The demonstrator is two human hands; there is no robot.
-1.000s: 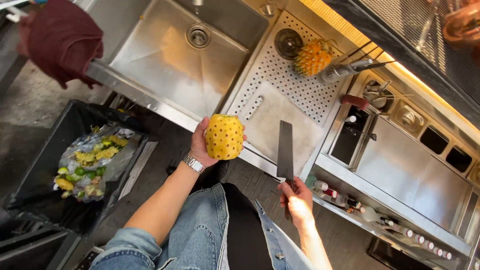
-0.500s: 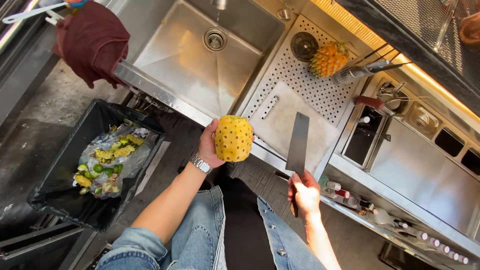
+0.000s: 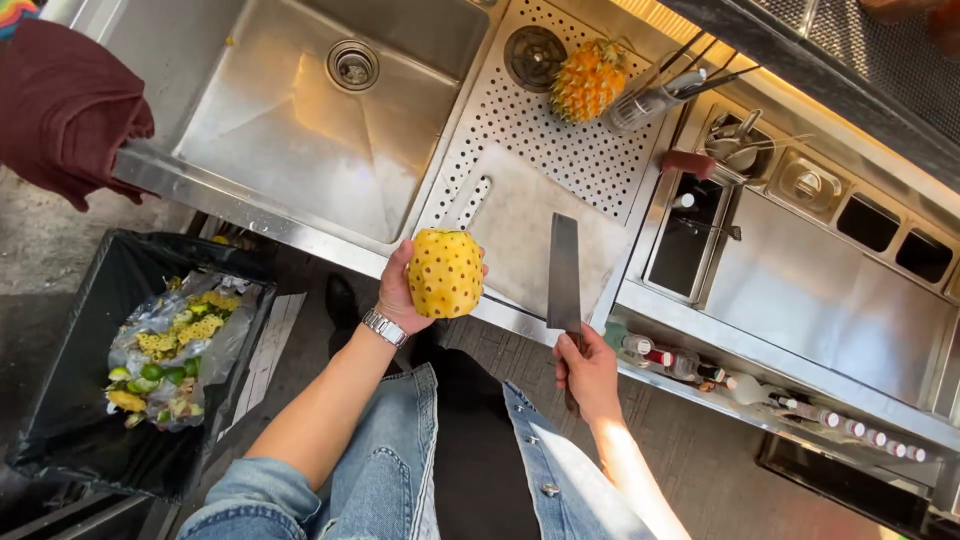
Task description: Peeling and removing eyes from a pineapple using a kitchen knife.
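Head view, looking straight down. Left hand [image 3: 400, 292] cupped around a peeled pineapple [image 3: 445, 272] — fingers wrapped behind it, thumb side toward the body, fruit held upright just at the near edge of the counter. A metal watch [image 3: 384, 327] on that wrist. Right hand [image 3: 588, 372] closed around the handle of a cleaver [image 3: 564, 272], blade pointing away from the body and lying over the white cutting board [image 3: 520, 225]. Pineapple just left of the blade, close but not touching. Beyond both hands, a perforated steel drainboard [image 3: 590, 160] with an unpeeled pineapple [image 3: 588, 82] resting on it. Further left of the left hand, a steel sink [image 3: 300, 120]; below and left — a black bin [image 3: 120, 380] holding peelings in a plastic bag.
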